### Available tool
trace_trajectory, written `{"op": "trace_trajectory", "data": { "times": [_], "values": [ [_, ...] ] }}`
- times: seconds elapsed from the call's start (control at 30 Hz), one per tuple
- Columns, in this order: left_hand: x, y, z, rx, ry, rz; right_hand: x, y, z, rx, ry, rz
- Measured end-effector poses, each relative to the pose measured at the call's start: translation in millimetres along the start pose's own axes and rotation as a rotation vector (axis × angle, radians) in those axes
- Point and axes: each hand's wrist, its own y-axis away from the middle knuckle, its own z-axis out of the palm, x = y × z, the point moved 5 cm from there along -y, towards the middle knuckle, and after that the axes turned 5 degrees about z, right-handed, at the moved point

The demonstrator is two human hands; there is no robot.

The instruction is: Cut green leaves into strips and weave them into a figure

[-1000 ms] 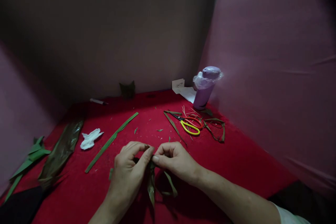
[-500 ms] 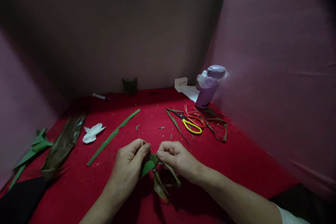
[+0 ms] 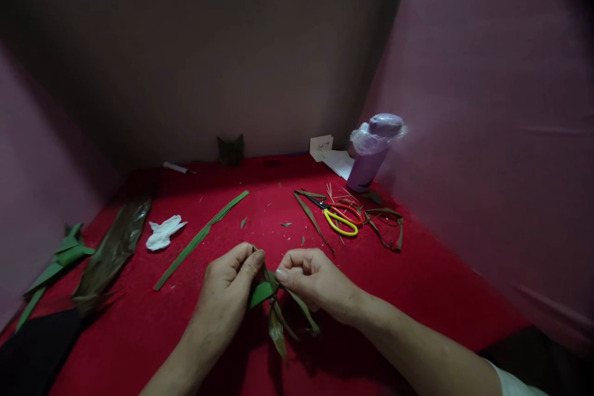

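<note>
Between my two hands, low in the middle of the view, is a bundle of leaf strips, part fresh green and part brownish. My left hand pinches its upper left side between thumb and fingertips. My right hand is closed on its right side, thumb pressed to the curled forefinger where a brownish strip comes out. Several dull strip ends dangle below the hands, loose above the cloth. Fingers cover much of the bundle, so its knots or folds cannot be made out.
Scissors with red and yellow handles lie beyond my right hand among dry strips and thin sticks. A green strip, white tissue, plastic bag and folded green leaf piece lie left. A purple tumbler stands back right.
The dangling strip ends have swung slightly left and hang straighter. Both hands keep their pinch in nearly the same place.
</note>
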Motion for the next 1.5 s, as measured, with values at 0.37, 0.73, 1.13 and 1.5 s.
{"op": "trace_trajectory", "data": {
  "times": [0.37,0.73,1.13,1.5],
  "values": [
    [15.8,0.5,-6.5,-0.053,-0.056,0.099,-26.9,16.3,-13.0,0.257,0.288,-0.424],
    [71.8,38.5,-11.7,0.221,-0.741,1.225,-46.6,62.2,3.8,0.555,0.888,-1.288],
    [71.2,36.1,-9.3,0.227,-0.749,1.211,-43.4,59.7,3.5,0.488,0.966,-1.32],
    [65.1,28.3,-11.5,0.135,-0.643,1.063,-47.0,61.0,2.2,0.494,0.817,-1.279]
  ]
}}
